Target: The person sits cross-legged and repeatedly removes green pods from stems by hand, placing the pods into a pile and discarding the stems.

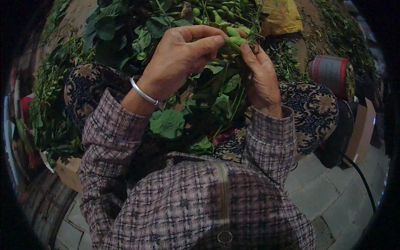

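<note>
My left hand, with a silver bangle at the wrist, pinches the end of a green bean pod between thumb and index finger. Opposite it, my right hand has its thumb and fingers closed around green pods and the stem of a leafy bean plant. The plant's stalks and leaves hang below the right hand, over my lap. Beyond the hands lies a heap of plump green pods. Some right fingers are hidden behind the pods and stem.
Dark leafy plants lie at the upper left, and cut greenery is piled left of my knee. A yellow sack lies at the upper right. Right of my other knee are a grey and red cylindrical container, a cardboard box and a black cable.
</note>
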`<state>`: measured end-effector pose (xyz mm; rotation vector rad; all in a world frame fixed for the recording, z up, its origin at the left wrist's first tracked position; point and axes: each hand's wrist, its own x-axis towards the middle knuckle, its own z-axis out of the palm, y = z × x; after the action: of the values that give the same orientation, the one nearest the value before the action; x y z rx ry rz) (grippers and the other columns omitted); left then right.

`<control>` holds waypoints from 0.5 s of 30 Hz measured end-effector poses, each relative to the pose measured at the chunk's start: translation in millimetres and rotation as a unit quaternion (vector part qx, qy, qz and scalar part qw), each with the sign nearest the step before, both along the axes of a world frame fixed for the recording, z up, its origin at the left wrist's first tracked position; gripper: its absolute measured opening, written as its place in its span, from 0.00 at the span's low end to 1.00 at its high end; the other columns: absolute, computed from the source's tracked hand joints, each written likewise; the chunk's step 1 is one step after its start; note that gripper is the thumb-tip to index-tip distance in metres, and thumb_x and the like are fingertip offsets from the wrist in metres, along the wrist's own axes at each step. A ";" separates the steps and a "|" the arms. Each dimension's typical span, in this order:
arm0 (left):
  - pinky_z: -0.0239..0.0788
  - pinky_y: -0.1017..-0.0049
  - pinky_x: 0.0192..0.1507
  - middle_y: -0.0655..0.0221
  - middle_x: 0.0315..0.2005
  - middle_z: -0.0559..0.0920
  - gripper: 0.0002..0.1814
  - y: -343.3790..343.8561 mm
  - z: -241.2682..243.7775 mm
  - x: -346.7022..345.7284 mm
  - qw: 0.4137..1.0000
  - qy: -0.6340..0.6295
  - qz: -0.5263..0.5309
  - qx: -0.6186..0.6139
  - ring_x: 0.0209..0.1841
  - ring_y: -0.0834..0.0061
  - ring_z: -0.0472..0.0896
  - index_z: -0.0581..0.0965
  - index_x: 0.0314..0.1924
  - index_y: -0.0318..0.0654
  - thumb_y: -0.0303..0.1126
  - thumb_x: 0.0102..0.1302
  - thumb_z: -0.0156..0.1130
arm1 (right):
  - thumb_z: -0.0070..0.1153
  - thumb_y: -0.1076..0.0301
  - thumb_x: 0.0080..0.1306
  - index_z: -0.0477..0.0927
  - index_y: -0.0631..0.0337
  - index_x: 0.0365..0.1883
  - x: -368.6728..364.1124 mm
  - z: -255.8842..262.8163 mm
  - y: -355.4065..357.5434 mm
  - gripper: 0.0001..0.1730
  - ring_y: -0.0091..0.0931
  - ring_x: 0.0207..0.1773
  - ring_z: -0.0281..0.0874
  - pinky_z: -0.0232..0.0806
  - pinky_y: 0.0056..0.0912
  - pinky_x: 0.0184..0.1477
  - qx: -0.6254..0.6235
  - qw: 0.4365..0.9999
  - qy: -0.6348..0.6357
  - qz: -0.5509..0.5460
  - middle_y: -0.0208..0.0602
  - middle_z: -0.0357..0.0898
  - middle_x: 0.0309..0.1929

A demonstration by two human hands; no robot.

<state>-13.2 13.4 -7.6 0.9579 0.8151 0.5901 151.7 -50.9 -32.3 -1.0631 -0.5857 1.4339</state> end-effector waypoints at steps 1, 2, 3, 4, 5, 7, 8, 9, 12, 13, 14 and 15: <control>0.46 0.91 0.18 0.80 0.24 0.74 0.11 2.1 -0.3 -1.4 1.000 -0.007 -0.007 -0.011 0.18 0.95 0.60 0.78 0.45 0.36 0.33 0.66 0.58 | 0.52 0.66 0.68 0.69 0.65 0.56 0.2 -2.5 0.5 0.20 0.21 0.52 0.72 0.64 0.24 0.55 0.005 1.000 0.003 -0.005 0.32 0.74 0.52; 0.46 0.91 0.17 0.80 0.24 0.74 0.12 3.9 -0.3 -2.8 1.000 -0.014 -0.014 -0.022 0.17 0.95 0.59 0.78 0.46 0.36 0.33 0.66 0.58 | 0.53 0.68 0.68 0.70 0.64 0.56 -0.2 -4.0 0.8 0.20 0.21 0.52 0.72 0.64 0.23 0.55 0.011 1.000 0.006 -0.009 0.32 0.74 0.52; 0.45 0.90 0.17 0.80 0.24 0.74 0.12 6.2 0.1 -3.5 0.999 -0.024 -0.022 -0.031 0.17 0.95 0.59 0.78 0.46 0.36 0.33 0.66 0.57 | 0.54 0.69 0.67 0.69 0.64 0.56 -1.1 -0.8 0.4 0.20 0.21 0.52 0.72 0.64 0.23 0.55 0.011 1.000 0.022 -0.012 0.33 0.74 0.52; 0.45 0.90 0.16 0.80 0.24 0.74 0.12 7.8 0.1 -4.8 0.998 -0.031 -0.032 -0.033 0.17 0.95 0.58 0.78 0.47 0.35 0.33 0.66 0.57 | 0.55 0.70 0.66 0.69 0.64 0.56 -2.8 4.5 -1.5 0.21 0.21 0.51 0.73 0.65 0.23 0.55 0.011 0.999 0.037 -0.015 0.33 0.75 0.51; 0.45 0.90 0.16 0.79 0.25 0.74 0.12 9.0 -0.4 -6.4 0.998 -0.038 -0.042 -0.034 0.17 0.95 0.58 0.78 0.47 0.35 0.33 0.66 0.57 | 0.55 0.71 0.66 0.69 0.64 0.57 -3.8 7.7 -2.0 0.21 0.21 0.51 0.73 0.66 0.23 0.55 0.012 0.998 0.053 -0.017 0.33 0.75 0.51; 0.45 0.91 0.16 0.79 0.26 0.75 0.13 10.7 0.7 -8.2 0.997 -0.043 -0.059 -0.037 0.16 0.95 0.58 0.77 0.47 0.35 0.33 0.67 0.56 | 0.56 0.72 0.65 0.69 0.64 0.58 -1.7 6.0 -2.9 0.23 0.21 0.51 0.74 0.66 0.23 0.55 0.017 0.999 0.027 -0.002 0.33 0.75 0.51; 0.45 0.91 0.16 0.78 0.27 0.76 0.13 12.1 2.8 -8.9 0.996 -0.041 -0.066 -0.037 0.16 0.95 0.58 0.77 0.47 0.35 0.33 0.67 0.56 | 0.57 0.73 0.64 0.68 0.63 0.58 -0.8 5.6 -3.1 0.24 0.21 0.51 0.74 0.66 0.23 0.55 0.020 1.000 0.014 0.005 0.34 0.76 0.51; 0.45 0.91 0.16 0.78 0.27 0.77 0.13 12.5 3.5 -10.1 0.996 -0.039 -0.071 -0.039 0.16 0.95 0.57 0.77 0.48 0.34 0.33 0.67 0.56 | 0.57 0.73 0.64 0.68 0.63 0.59 -2.0 6.4 -3.5 0.24 0.21 0.51 0.74 0.66 0.24 0.55 0.026 1.000 0.003 0.010 0.34 0.76 0.51; 0.45 0.91 0.16 0.77 0.30 0.79 0.14 14.7 2.9 -11.8 0.994 -0.049 -0.087 -0.051 0.16 0.95 0.57 0.77 0.48 0.33 0.32 0.66 0.56 | 0.58 0.73 0.63 0.68 0.63 0.60 -5.2 10.8 -4.3 0.26 0.21 0.51 0.74 0.66 0.24 0.55 0.038 0.998 -0.038 0.020 0.34 0.76 0.50; 0.45 0.91 0.16 0.78 0.30 0.79 0.14 15.1 1.5 -12.4 0.993 -0.055 -0.087 -0.060 0.15 0.95 0.57 0.76 0.48 0.32 0.32 0.66 0.56 | 0.58 0.73 0.63 0.68 0.63 0.60 -5.2 11.4 -4.4 0.26 0.21 0.51 0.74 0.66 0.24 0.55 0.038 0.997 -0.057 0.022 0.34 0.76 0.50; 0.45 0.91 0.16 0.78 0.30 0.79 0.14 15.1 -1.6 -13.4 0.992 -0.062 -0.087 -0.069 0.15 0.95 0.57 0.76 0.48 0.32 0.32 0.66 0.56 | 0.58 0.73 0.63 0.68 0.63 0.60 -5.1 12.1 -4.3 0.26 0.21 0.51 0.73 0.66 0.23 0.55 0.038 0.996 -0.076 0.024 0.34 0.76 0.50; 0.45 0.91 0.16 0.78 0.31 0.80 0.14 15.1 -4.5 -14.0 0.991 -0.069 -0.089 -0.078 0.15 0.95 0.57 0.76 0.48 0.31 0.32 0.66 0.55 | 0.58 0.73 0.63 0.67 0.63 0.60 -4.5 13.0 -4.4 0.27 0.21 0.51 0.73 0.66 0.23 0.55 0.034 0.995 -0.093 0.032 0.34 0.76 0.50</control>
<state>-27.1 28.5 -12.1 0.8274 0.6355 0.4269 147.2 -55.2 -19.3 -1.1396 -0.8036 1.3680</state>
